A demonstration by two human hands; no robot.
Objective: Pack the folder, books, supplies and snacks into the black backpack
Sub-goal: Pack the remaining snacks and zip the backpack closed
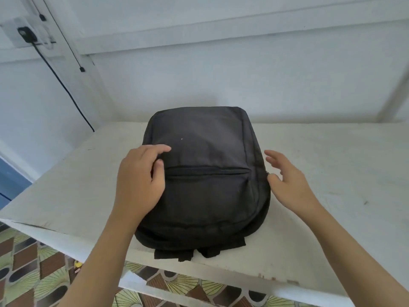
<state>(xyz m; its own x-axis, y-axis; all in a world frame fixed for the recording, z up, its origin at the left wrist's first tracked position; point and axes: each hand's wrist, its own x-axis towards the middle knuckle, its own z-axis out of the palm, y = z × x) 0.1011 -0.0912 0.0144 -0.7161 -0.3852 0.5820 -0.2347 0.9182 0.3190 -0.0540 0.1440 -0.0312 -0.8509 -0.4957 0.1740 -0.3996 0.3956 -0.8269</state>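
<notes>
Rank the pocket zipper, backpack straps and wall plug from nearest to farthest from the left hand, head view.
1. Pocket zipper: right beside the left hand.
2. Backpack straps: lower, toward the person.
3. Wall plug: far upper left.

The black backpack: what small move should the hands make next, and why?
Probably the right hand should pinch what looks like a zipper pull at the right edge of the black backpack. The bag lies flat on the white table, its zips look closed, and the left hand rests on it.
</notes>
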